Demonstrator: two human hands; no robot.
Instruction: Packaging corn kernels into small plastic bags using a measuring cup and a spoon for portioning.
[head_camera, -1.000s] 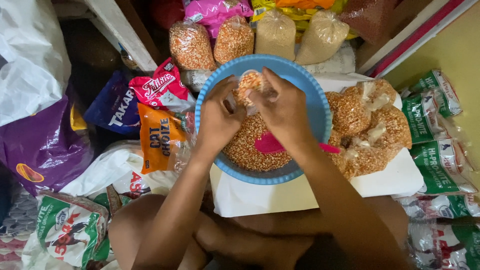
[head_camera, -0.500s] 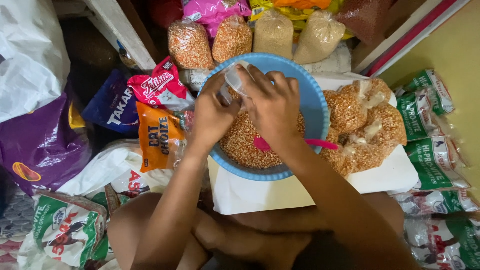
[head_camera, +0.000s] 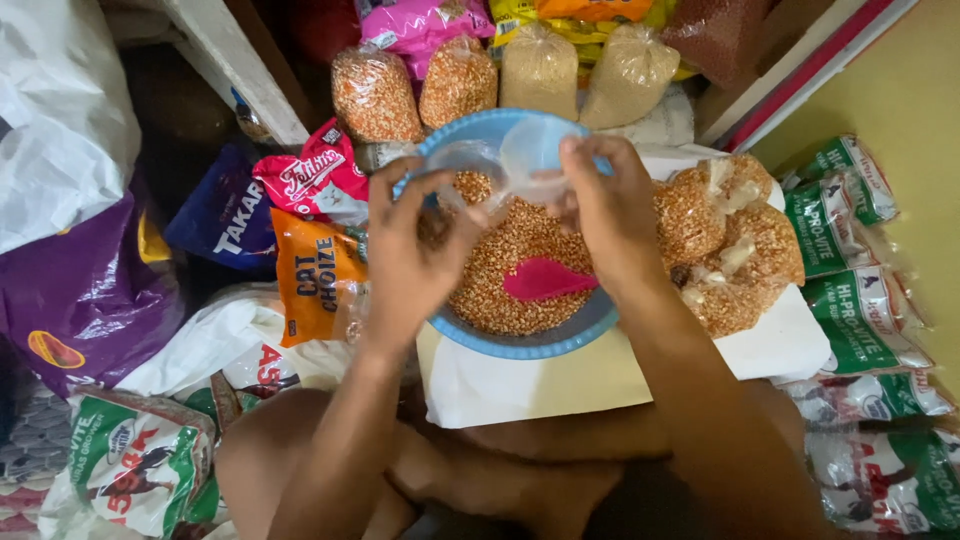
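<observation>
Both hands up on a thin clear bag over the grain bowl

The left hand (head_camera: 415, 250) and right hand (head_camera: 605, 205) each pinch an edge of the clear plastic bag (head_camera: 500, 165), fingers closed on the film, holding its mouth apart just above the blue bowl (head_camera: 520, 340) of orange grain. A pink scoop (head_camera: 545, 280) lies in the grain below the right hand. The bag looks feather-light, floppy and slippery, so I'd say gripping the rim is best. Filled grain bags (head_camera: 735, 250) sit right of the right hand.

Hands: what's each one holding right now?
Left hand: pinching the clear bag.
Right hand: gripping the same bag's other edge, over the bowl.
</observation>
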